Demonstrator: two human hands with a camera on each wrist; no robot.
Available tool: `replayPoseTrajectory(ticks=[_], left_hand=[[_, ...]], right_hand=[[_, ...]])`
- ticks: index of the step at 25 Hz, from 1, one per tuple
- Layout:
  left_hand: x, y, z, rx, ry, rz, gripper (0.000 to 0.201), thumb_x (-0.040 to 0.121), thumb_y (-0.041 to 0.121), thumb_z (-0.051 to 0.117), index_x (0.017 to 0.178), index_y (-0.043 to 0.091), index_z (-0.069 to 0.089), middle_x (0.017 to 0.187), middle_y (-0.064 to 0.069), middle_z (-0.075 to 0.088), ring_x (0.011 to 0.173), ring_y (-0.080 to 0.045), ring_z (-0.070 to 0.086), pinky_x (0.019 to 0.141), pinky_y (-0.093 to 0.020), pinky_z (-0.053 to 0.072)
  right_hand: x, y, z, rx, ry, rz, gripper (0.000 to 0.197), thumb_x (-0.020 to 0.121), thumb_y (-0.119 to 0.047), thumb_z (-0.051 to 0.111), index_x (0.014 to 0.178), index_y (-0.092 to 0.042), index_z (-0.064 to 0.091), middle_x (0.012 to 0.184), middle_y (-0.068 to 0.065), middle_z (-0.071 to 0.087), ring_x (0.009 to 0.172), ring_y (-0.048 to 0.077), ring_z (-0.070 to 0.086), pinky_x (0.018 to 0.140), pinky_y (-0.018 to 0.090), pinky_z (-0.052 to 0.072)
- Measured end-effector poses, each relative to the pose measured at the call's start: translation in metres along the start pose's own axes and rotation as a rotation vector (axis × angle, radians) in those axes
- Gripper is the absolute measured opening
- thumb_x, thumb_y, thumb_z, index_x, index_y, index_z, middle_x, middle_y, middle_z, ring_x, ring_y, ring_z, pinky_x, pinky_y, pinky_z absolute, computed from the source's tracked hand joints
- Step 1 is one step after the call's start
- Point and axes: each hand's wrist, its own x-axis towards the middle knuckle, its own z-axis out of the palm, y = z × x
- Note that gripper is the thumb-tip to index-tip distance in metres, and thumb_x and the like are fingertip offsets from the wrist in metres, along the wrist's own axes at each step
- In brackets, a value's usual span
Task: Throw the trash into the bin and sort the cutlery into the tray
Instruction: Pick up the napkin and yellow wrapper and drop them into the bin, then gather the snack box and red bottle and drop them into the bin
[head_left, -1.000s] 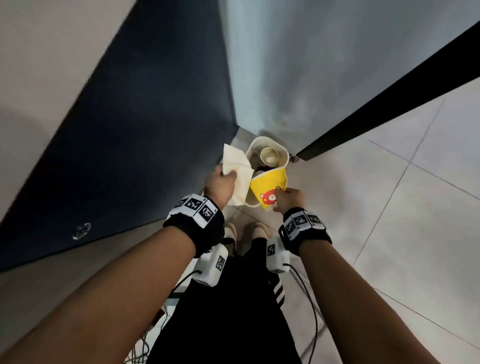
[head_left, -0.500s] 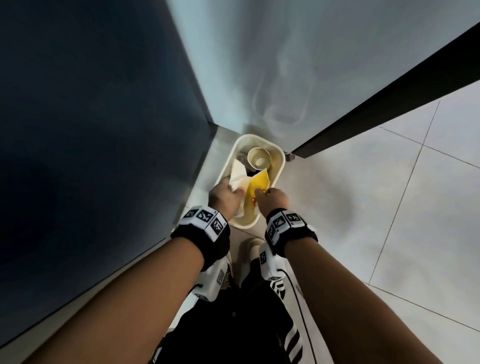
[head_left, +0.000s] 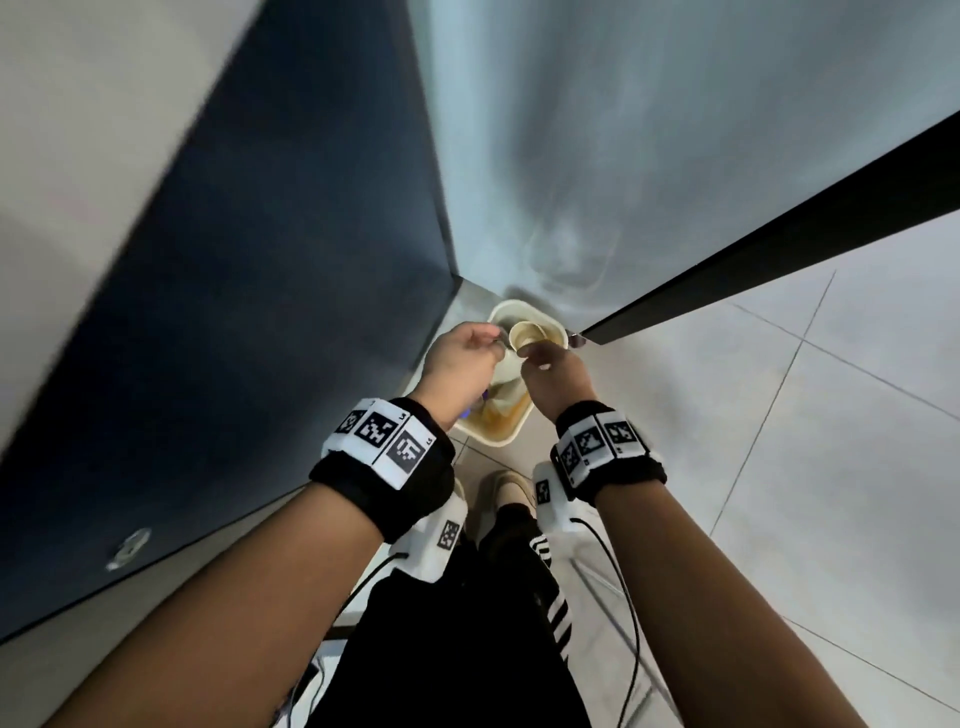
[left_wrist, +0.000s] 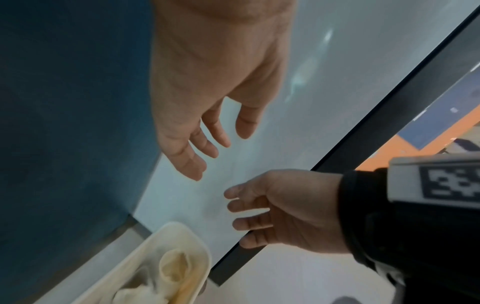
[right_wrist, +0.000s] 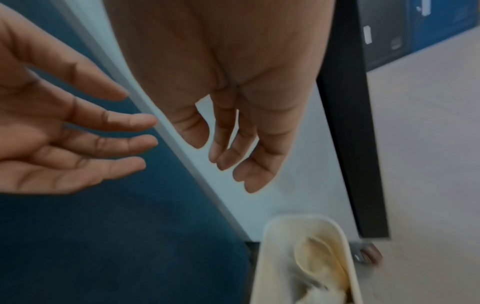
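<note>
Above a cream bin (head_left: 511, 441) on the tiled floor (head_left: 810, 467), the person's left hand (head_left: 460, 358) and right hand (head_left: 558, 371) are held side by side, both empty. From the left wrist view, the left hand's (left_wrist: 207, 88) fingers (left_wrist: 187, 156) are seen relaxed and slightly parted, hanging downward with nothing between them; the right hand (left_wrist: 288, 207) is shown just below and beside them, its own fingers (left_wrist: 249, 224) straight, spread and pointed toward the left hand without touching it. The same is confirmed in the right wrist view, where the right hand (right_wrist: 233, 72) hangs with its fingers (right_wrist: 257, 174) loosely extended, and the left hand (right_wrist: 46, 133) is seen at the side with its fingers (right_wrist: 124, 142) fanned apart.

Beneath the fingertips, the bin (left_wrist: 166, 242) is seen open at the top, and trash is already lying inside it: a paper cup (head_left: 527, 335) on its side with its mouth turned upward, pale crumpled paper (head_left: 506, 371), and a yellow-orange item (head_left: 511, 410) toward the near end. The paper cup (right_wrist: 319, 259) and crumpled paper (left_wrist: 137, 296) are glimpsed in the wrist views, though blurred. The bin (right_wrist: 278, 257) is set in a corner, between a dark blue panel (head_left: 260, 312) beyond the left fingers and a grey metallic panel (head_left: 649, 156) past the fingertips. A black edge (head_left: 779, 249) runs along the grey panel beyond the right fingers. Black wristbands with white coded markers are worn on both wrists.
</note>
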Motion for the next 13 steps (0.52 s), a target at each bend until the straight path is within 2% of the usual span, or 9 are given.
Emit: replayPoseTrajectory(ticks=[3,5,7,8,9,11,13], left_hand=[[-0.071,0.048,-0.02,-0.084,0.006,0.07,0.032,0.09,0.001,0.049,0.121,0.002,0.057,0.093,0.001,0.058,0.077,-0.006,0.053,0.054,-0.004,0.04],[-0.121,0.078,-0.04,-0.145,0.029,0.112,0.03,0.089,0.001,0.05,0.118,0.005,0.059,0.084,0.005,0.057,0.071,-0.004,0.052,0.053,-0.004,0.043],[-0.165,0.103,-0.061,-0.182,0.036,0.157,0.026,0.087,0.003,0.053,0.11,0.01,0.062,0.087,0.002,0.059,0.075,-0.009,0.055,0.069,-0.014,0.048],[-0.187,0.115,-0.072,-0.197,0.027,0.174,0.021,0.087,0.004,0.054,0.103,0.014,0.064,0.087,0.002,0.06,0.077,-0.011,0.056,0.073,-0.02,0.048],[-0.208,0.127,-0.083,-0.206,0.033,0.191,0.017,0.087,0.006,0.055,0.094,0.019,0.064,0.083,0.002,0.059,0.075,-0.011,0.056,0.071,-0.021,0.048],[-0.245,0.147,-0.104,-0.202,0.099,0.228,0.02,0.087,0.007,0.055,0.079,0.025,0.06,0.073,0.004,0.056,0.066,-0.01,0.054,0.055,-0.016,0.046],[-0.28,0.165,-0.131,-0.211,0.23,0.269,0.021,0.086,0.009,0.056,0.074,0.026,0.058,0.07,0.003,0.056,0.066,-0.012,0.054,0.052,-0.019,0.044]], right_hand=[[-0.052,-0.056,-0.034,-0.118,0.005,-0.167,0.028,0.089,-0.008,0.046,0.11,-0.009,0.065,0.116,0.012,0.067,0.108,0.029,0.06,0.096,0.03,0.045],[-0.092,-0.09,-0.059,-0.113,0.013,-0.266,0.027,0.087,-0.008,0.048,0.108,-0.01,0.065,0.112,0.011,0.067,0.102,0.028,0.062,0.092,0.032,0.049],[-0.131,-0.121,-0.081,-0.111,0.02,-0.365,0.026,0.087,-0.01,0.049,0.109,-0.009,0.064,0.107,0.01,0.067,0.094,0.026,0.062,0.085,0.027,0.047],[-0.149,-0.135,-0.09,-0.123,0.017,-0.414,0.026,0.087,-0.01,0.05,0.109,-0.008,0.064,0.103,0.008,0.066,0.088,0.023,0.061,0.08,0.023,0.044],[-0.167,-0.149,-0.097,-0.136,0.009,-0.466,0.024,0.087,-0.01,0.051,0.107,-0.008,0.065,0.097,0.006,0.065,0.079,0.018,0.06,0.075,0.02,0.042],[-0.196,-0.18,-0.106,-0.153,-0.025,-0.579,0.022,0.086,-0.006,0.051,0.102,-0.006,0.067,0.088,0.003,0.061,0.058,0.0,0.056,0.062,0.01,0.039],[-0.222,-0.221,-0.109,-0.192,-0.08,-0.72,0.023,0.086,-0.003,0.05,0.102,-0.005,0.066,0.087,0.004,0.06,0.053,-0.003,0.054,0.054,0.002,0.039]])
